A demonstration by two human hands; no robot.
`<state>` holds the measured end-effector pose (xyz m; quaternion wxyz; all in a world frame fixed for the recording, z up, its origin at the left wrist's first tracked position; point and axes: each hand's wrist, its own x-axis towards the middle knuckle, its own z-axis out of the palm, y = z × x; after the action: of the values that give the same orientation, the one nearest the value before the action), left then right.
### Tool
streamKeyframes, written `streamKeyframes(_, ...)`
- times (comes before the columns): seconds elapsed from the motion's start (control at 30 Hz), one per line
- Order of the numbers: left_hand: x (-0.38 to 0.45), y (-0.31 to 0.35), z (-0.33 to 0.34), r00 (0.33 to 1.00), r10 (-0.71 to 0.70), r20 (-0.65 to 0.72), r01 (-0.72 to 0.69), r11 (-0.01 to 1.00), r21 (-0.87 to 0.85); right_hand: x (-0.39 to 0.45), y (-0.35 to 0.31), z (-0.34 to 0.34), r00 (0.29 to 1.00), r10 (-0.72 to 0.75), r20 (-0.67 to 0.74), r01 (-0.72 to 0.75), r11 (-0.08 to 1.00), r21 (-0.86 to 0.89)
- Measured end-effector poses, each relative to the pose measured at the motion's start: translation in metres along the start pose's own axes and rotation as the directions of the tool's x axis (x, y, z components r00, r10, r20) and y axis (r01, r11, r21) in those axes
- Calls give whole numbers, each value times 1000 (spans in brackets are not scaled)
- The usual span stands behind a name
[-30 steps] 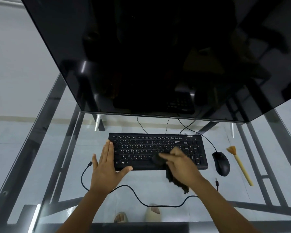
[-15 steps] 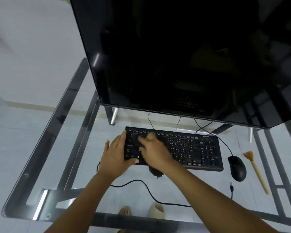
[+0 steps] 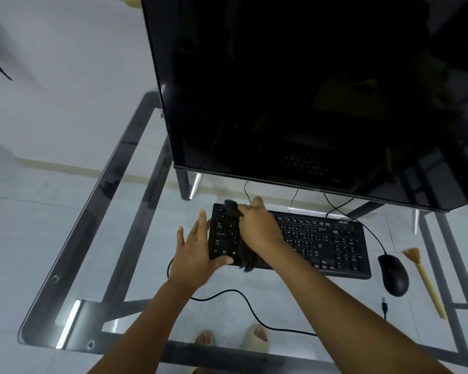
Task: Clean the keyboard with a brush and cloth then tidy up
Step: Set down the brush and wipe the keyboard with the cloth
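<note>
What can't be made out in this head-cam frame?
- Keys under the right hand and dark cloth: covered, head view.
- Cloth's upper end: motion-blurred, shape unclear.
- Keyboard legends: too small to read.
- Monitor: top and right side cut off by the frame edges.
- Left hand steadying the keyboard's left end: contact beneath the palm hidden.

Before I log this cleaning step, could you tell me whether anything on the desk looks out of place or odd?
One small thing: a loose black cable snakes across the glass desk, its unplugged connector lying near the mouse. The keyboard sits slightly askew. Nothing looks spilled or damaged.
</note>
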<state>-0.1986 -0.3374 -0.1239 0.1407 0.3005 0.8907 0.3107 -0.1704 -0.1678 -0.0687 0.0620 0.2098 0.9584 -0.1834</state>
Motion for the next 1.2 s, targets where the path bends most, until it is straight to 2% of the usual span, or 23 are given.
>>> streamKeyframes(0.07,-1,-1,-1,1000,1,-6,-1,1000,7,-19,-14,6,987,-124,100,124,992,-1)
streamKeyframes(0.13,-1,-2,-1,1000,19,19,-20,998,58,-48,-25,13,914,-321,249,315,947,62)
streamKeyframes(0.17,-2,-4,-2,998,36,47,-41,995,89,-54,-22,14,889,-362,280,353,932,84)
streamKeyframes(0.3,-1,-19,-5,989,65,135,-90,977,193,-47,7,11,975,-180,132,168,981,98)
streamKeyframes(0.43,3,-24,-8,970,124,209,-164,969,183,-64,7,6,924,-304,233,289,953,95)
streamKeyframes(0.47,5,-20,-9,968,140,209,-176,970,167,-60,16,-1,946,-259,194,249,966,73)
streamKeyframes(0.53,9,-12,-10,973,140,181,-166,976,138,-40,44,-17,997,-72,17,72,997,34)
streamKeyframes(0.6,12,-6,-9,981,120,149,-138,983,119,-20,67,-27,987,120,-104,-120,993,1)
streamKeyframes(0.63,13,-4,-7,983,114,142,-130,985,112,-14,70,-29,977,188,-103,-190,982,-10)
streamKeyframes(0.7,13,-2,-1,987,96,126,-107,991,81,-7,50,-20,979,195,-58,-196,981,-9)
streamKeyframes(0.83,12,1,7,995,56,86,-62,996,68,-17,-20,10,996,-63,64,53,988,144)
streamKeyframes(0.9,13,3,8,995,18,95,-27,995,95,-20,-30,13,982,-154,106,140,982,129)
streamKeyframes(1.03,13,7,6,992,55,114,-72,986,152,-15,28,-9,1000,6,-4,-6,999,39)
streamKeyframes(1.13,14,8,6,986,80,145,-109,973,202,-23,92,-25,947,316,-57,-314,949,36)
streamKeyframes(1.17,14,8,6,986,72,148,-101,974,202,-29,100,-26,932,356,-64,-355,935,14)
streamKeyframes(1.2,14,8,5,987,65,150,-95,975,203,-36,101,-22,947,315,-61,-317,948,-13)
